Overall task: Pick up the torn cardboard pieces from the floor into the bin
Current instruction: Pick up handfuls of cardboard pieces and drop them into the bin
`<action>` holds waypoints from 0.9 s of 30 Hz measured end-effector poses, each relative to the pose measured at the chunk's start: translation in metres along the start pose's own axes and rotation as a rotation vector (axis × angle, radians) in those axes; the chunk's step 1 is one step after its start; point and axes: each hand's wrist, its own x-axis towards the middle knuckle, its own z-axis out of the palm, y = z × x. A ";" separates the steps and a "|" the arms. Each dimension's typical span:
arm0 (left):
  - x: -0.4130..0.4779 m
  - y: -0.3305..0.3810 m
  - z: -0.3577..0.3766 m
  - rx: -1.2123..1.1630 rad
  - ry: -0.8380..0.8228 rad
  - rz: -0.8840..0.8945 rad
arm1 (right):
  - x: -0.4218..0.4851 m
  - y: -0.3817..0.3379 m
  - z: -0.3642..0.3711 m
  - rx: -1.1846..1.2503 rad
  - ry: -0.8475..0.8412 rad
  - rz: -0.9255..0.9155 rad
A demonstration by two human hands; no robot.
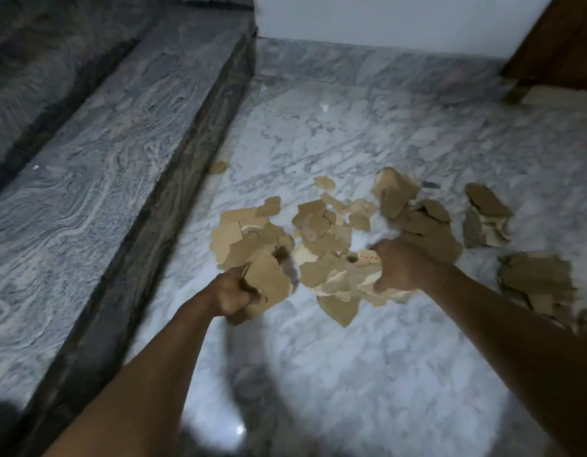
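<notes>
Now our left fingers point(251, 298) curl tight round cardboard pieces point(269, 282) near the stone step point(97, 206); our right fingers point(382, 285) clutch a loose sheaf point(345, 278) farther from it, over the scattered pile point(322, 225). Overfull grips may shed scraps onto the marble floor point(351, 374), and no bin shows.

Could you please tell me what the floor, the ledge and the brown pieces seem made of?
The floor looks like polished white marble: grey veins, glare. The ledge seems a darker grey stone, perhaps granite, wavy-grained. The pieces look like matte tan cardboard, torn-edged.
</notes>
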 end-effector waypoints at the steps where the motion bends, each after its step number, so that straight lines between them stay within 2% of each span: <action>1: 0.004 0.014 0.005 0.015 -0.045 0.031 | -0.003 0.015 -0.003 -0.019 0.043 0.039; 5: 0.022 0.068 0.042 0.133 -0.126 0.131 | -0.021 0.047 0.045 -0.010 0.140 0.176; 7: 0.032 0.092 0.064 0.201 -0.106 0.172 | -0.030 0.053 0.074 0.080 0.173 0.226; 10: 0.041 0.110 0.097 0.466 -0.038 0.245 | -0.029 0.054 0.084 0.084 0.210 0.220; 12: 0.042 0.115 0.111 0.543 0.052 0.214 | -0.028 0.056 0.083 0.086 0.213 0.235; 15: 0.041 0.115 0.121 0.502 0.102 0.205 | -0.029 0.062 0.086 0.116 0.192 0.285; 18: 0.039 0.108 0.120 0.450 0.069 0.200 | -0.030 0.073 0.079 0.233 0.144 0.332; 20: 0.033 0.104 0.113 0.323 0.028 0.210 | -0.029 0.083 0.064 0.364 0.081 0.358; 24: 0.018 0.091 0.078 0.124 -0.036 0.220 | -0.025 0.089 0.025 0.589 0.016 0.252; 27: 0.008 0.066 0.045 0.040 0.011 0.128 | -0.018 0.064 0.015 0.600 -0.037 0.178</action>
